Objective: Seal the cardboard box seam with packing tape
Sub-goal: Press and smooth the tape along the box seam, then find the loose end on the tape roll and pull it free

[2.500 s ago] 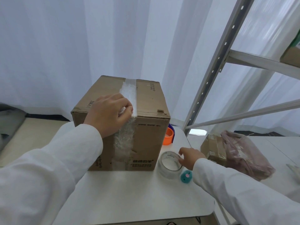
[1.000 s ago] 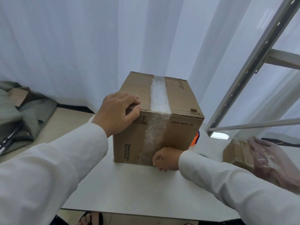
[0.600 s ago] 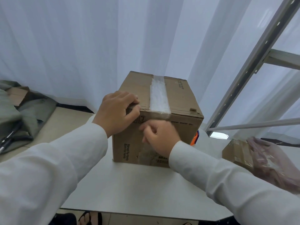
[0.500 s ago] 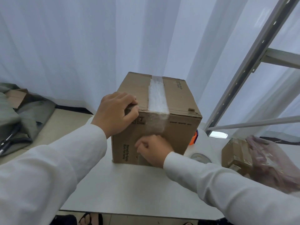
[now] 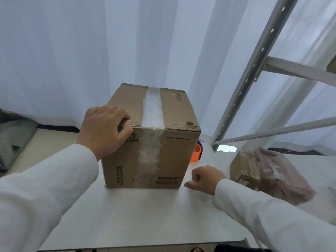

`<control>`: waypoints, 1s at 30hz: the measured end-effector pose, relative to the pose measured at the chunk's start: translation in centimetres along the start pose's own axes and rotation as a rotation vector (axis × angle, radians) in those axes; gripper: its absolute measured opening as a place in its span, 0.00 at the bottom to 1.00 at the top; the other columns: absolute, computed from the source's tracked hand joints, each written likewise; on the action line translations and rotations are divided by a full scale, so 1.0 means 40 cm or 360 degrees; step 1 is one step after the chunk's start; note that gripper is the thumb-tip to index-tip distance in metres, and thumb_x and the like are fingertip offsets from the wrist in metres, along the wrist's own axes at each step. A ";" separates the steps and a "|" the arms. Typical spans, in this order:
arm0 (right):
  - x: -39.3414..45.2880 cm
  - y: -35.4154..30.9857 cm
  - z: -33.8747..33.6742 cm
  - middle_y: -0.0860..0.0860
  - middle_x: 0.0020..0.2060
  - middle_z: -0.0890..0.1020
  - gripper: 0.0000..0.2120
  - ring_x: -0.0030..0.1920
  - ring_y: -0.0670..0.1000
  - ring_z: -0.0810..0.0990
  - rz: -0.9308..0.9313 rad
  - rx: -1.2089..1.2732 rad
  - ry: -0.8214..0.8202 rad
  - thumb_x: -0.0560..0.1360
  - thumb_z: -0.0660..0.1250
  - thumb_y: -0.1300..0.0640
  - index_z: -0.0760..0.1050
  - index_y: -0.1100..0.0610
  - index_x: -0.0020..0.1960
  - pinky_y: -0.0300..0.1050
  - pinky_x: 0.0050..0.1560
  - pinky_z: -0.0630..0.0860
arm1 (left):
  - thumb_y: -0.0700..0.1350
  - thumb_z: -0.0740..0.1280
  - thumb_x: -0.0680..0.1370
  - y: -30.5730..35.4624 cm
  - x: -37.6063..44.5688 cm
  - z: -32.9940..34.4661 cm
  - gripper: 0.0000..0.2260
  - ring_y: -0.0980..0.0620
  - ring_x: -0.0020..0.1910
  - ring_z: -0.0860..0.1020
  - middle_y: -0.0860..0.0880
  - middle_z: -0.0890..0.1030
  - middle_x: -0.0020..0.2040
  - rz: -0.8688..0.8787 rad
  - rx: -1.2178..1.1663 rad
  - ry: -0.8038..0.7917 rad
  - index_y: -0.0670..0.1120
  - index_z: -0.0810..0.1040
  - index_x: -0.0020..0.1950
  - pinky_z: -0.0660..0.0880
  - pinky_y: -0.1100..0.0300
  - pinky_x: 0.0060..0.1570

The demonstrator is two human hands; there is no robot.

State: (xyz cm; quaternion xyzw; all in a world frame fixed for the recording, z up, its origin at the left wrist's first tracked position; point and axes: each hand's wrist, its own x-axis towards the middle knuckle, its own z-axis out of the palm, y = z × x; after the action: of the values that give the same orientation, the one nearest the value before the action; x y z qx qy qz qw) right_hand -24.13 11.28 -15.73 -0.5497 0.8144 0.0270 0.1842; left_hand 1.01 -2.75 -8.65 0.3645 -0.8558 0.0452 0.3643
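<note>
A brown cardboard box stands on the white table. A strip of clear packing tape runs along its top seam and down the front face, wrinkled on the front. My left hand grips the box's top front-left corner, fingers curled over the edge. My right hand rests on the table just right of the box's lower right corner, fingers curled into a loose fist with nothing visible in it. The tape roll is hidden behind that hand.
An orange and purple object peeks out behind the box's right side. A small cardboard box and a pinkish plastic bag lie at the right. A metal shelf frame rises at the right; white curtains hang behind.
My right hand has slid down the taped front face and moved off to the table at the box's right. My left hand has kept its grip on the corner.
</note>
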 end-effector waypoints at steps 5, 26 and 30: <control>-0.013 0.060 0.067 0.51 0.61 0.75 0.28 0.60 0.54 0.74 0.0205 -0.0436 -0.0034 0.68 0.67 0.40 0.68 0.53 0.63 0.49 0.60 0.69 | 0.51 0.52 0.72 0.025 0.015 0.008 0.17 0.45 0.46 0.77 0.49 0.81 0.41 0.0023 0.0057 0.0046 0.46 0.78 0.41 0.61 0.49 0.60; -0.169 -0.077 -0.144 0.55 0.40 0.78 0.24 0.35 0.52 0.79 0.0358 0.2050 -0.0317 0.74 0.64 0.51 0.62 0.57 0.66 0.40 0.28 0.79 | 0.48 0.74 0.69 0.192 -0.057 -0.002 0.16 0.56 0.48 0.81 0.52 0.84 0.49 -0.0047 -0.1519 -0.1487 0.51 0.79 0.56 0.77 0.62 0.52; -0.154 -0.102 -0.137 0.59 0.60 0.74 0.33 0.54 0.59 0.76 0.0387 0.2194 -0.0360 0.70 0.67 0.60 0.56 0.55 0.71 0.51 0.49 0.77 | 0.58 0.71 0.62 0.180 -0.062 -0.025 0.17 0.63 0.45 0.77 0.58 0.81 0.45 0.0036 -0.1351 -0.1230 0.60 0.77 0.50 0.72 0.71 0.46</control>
State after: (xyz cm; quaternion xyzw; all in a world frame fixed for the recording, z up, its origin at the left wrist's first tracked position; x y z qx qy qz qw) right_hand -19.88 13.77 -7.94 -0.2068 0.6775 -0.4173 0.5693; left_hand -1.97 4.33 -8.21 0.1673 -0.8738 -0.4350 0.1390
